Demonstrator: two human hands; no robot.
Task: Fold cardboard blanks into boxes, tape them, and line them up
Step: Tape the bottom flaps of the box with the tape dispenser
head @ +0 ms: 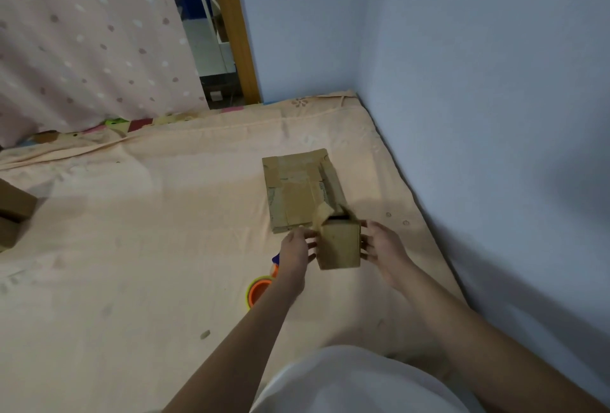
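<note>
Small cardboard box (340, 245), half formed, upright between both hands just ahead of the body, near the right-hand edge of the sheeted mattress (148, 231). Top not closed: flaps (325, 212) sticking up and outward, a dark gap showing behind them. Long axis roughly vertical, near face turned toward the camera.

Head view, the only one. Left hand (297, 247) at the box's left side, fingers reaching toward the upper left corner where a flap bends over; contact looks likely, though blur there hides whether pinching or merely touching. Right hand (383, 247) at the right side, fingers spread and loosely curved, fingertips against or just off the right wall; cannot tell if truly gripping. Both hands equally near, one to each flank, so closing the flaps calls for pressing inward and down from either side.

Directly behind the box, touching or nearly so: a flat blank (300, 191) lying on the mattress, long axis running away from the body, patched with old tape. Tape roll (259, 290), orange-cored, near the left forearm, partly hidden. More cardboard (13, 211) at far left edge, well apart. Blue wall (478, 115) close on the right.
</note>
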